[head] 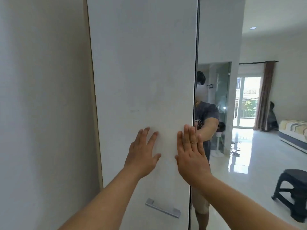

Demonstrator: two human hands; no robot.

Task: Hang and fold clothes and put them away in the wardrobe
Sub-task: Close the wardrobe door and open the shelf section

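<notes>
Closest to the camera, both forearms reach up to the white wardrobe door (pixel 141 80): the left hand (pixel 141 155) lies flat with fingers spread, the right hand (pixel 191 156) flat with fingers together near the door's right edge, neither holding anything. Below them sits a metal handle (pixel 162 208), untouched. Beyond that edge a mirror panel (pixel 219 47) reflects the room. No clothes are in view. A hard shove could pinch the right fingertips at the seam.

Both hands, left hand (pixel 142 151) and right hand (pixel 191 154), press flat on the white wardrobe door (pixel 142 72).
</notes>
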